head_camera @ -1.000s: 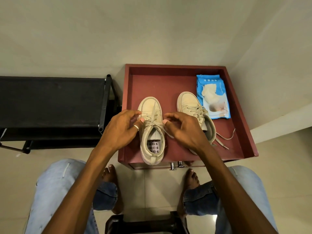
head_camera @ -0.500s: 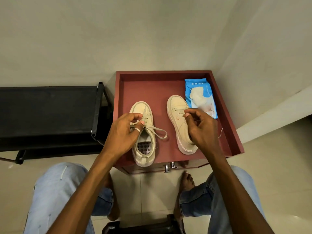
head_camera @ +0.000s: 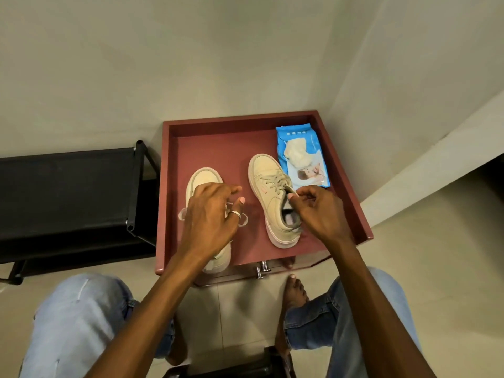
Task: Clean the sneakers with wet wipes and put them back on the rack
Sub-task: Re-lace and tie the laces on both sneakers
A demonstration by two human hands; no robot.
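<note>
The left beige canvas sneaker and right beige canvas sneaker sit on the red-brown wooden desk. The right hand pinches the right one's lace; the left hand covers the other, grip unclear. I'd snug the laces evenly, shoes flat.

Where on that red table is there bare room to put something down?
The widest bare patch runs along the red table's back rim, beyond the left sneaker and right sneaker, left of the wipes packet. A narrow strip lies between the sneakers. Crowded: the right side, with packet, sneaker and right hand; the left hand covers the left sneaker.
</note>
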